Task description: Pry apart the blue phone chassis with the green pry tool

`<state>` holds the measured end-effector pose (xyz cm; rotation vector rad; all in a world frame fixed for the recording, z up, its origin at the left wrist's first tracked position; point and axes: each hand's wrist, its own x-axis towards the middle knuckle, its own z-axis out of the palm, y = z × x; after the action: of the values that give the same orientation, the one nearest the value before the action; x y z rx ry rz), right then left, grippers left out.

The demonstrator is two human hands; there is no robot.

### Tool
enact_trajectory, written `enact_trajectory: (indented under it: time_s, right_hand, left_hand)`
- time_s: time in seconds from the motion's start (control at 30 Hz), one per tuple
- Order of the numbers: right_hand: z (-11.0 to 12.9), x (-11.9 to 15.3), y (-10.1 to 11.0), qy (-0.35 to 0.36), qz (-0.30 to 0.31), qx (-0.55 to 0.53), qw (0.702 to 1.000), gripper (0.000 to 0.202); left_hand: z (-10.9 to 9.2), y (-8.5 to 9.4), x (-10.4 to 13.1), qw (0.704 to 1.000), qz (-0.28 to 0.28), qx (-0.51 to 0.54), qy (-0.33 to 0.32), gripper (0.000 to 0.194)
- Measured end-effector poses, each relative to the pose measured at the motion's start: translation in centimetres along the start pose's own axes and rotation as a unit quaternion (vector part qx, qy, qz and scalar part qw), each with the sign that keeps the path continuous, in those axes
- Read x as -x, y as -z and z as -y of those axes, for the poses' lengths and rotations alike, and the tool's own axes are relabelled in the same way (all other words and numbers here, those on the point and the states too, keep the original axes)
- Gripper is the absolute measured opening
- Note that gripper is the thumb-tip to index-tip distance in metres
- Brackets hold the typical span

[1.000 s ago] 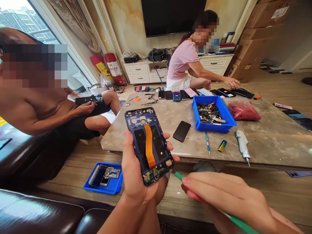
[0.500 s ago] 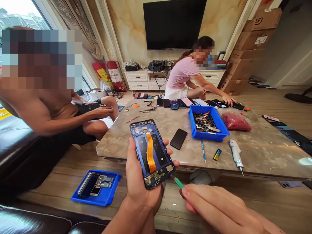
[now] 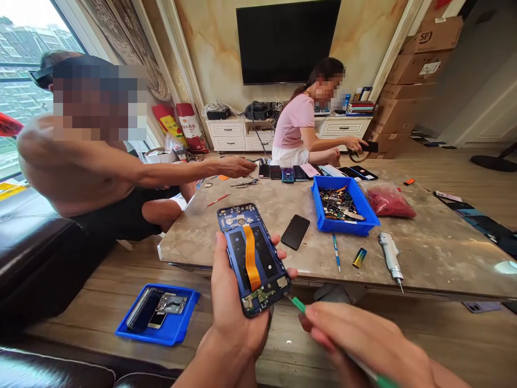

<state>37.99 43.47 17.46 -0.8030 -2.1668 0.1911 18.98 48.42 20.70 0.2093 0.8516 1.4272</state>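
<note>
1. Table (image 3: 424,253): the marble top kept the same load as half a second before. Blue bin (image 3: 345,206) of parts sat mid-top, red bag (image 3: 390,201) beside it toward the right edge. Along the near edge lay a black phone (image 3: 295,231), a pen (image 3: 335,251), a lighter (image 3: 358,257) and an electric driver (image 3: 390,254).
2. Co-workers: the person at the left edge had stretched an arm (image 3: 189,171) out over the far-left corner, where before both hands held a phone in the lap. The person at the far edge had lifted a hand (image 3: 355,144) off the top and now held a dark object; what it was, I could not tell.
3. Floor tray (image 3: 159,315): blue, below the table's near-left corner, unmoved, with phone parts in it.
4. Phone (image 3: 252,257): opened, orange flex cable down its middle, held off the table in front of the near edge. Its tilt had barely changed.
5. Left hand (image 3: 232,302): fingers wrapped round the phone's sides, thumb along the left edge, grip as before.
6. Right hand (image 3: 363,339): fingers pinched round a green tool (image 3: 298,304), its tip still at the phone's lower right corner. Judged: prying work held steady while the others shifted.
</note>
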Motion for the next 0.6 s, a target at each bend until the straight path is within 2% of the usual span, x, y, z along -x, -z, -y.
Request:
enact_trajectory:
  time_s: [0.07,0.1,0.2,0.27,0.33,0.4,0.5,0.6]
  right_hand:
    - [-0.1,-0.9,-1.1,-0.062,-0.078,-0.095,0.990,0.026]
    - [-0.1,-1.3,-1.4,-0.087,-0.088,-0.140,0.982,0.026]
    - [-0.4,-1.6,-1.6,-0.168,-0.045,-0.269,0.947,0.019]
    - [-0.4,-1.2,-1.2,-0.220,-0.021,-0.349,0.911,0.015]
    - [-0.4,-0.7,-0.7,-0.258,-0.022,-0.410,0.875,0.016]
    - [-0.4,-0.3,-0.3,-0.276,-0.060,-0.449,0.848,0.017]
    - [-0.4,-0.5,0.2,-0.295,-0.156,-0.466,0.819,0.017]
    - [-0.4,-0.9,0.4,-0.294,-0.172,-0.451,0.825,0.016]
  left_hand:
    - [0.2,0.2,0.1,0.999,0.032,-0.016,-0.026,0.060]
    - [0.3,0.4,0.2,0.997,0.053,-0.025,-0.040,0.063]
    - [0.4,0.9,0.5,0.991,0.113,-0.054,-0.050,0.067]
    - [0.5,1.0,0.7,0.986,0.145,-0.072,-0.025,0.070]
    - [0.4,0.8,0.8,0.984,0.166,-0.071,0.003,0.073]
    - [0.3,0.3,0.9,0.985,0.165,-0.049,0.003,0.072]
    - [0.0,-0.5,0.9,0.990,0.137,-0.011,-0.015,0.071]
    - [-0.1,-0.8,0.8,0.990,0.137,0.010,0.016,0.072]
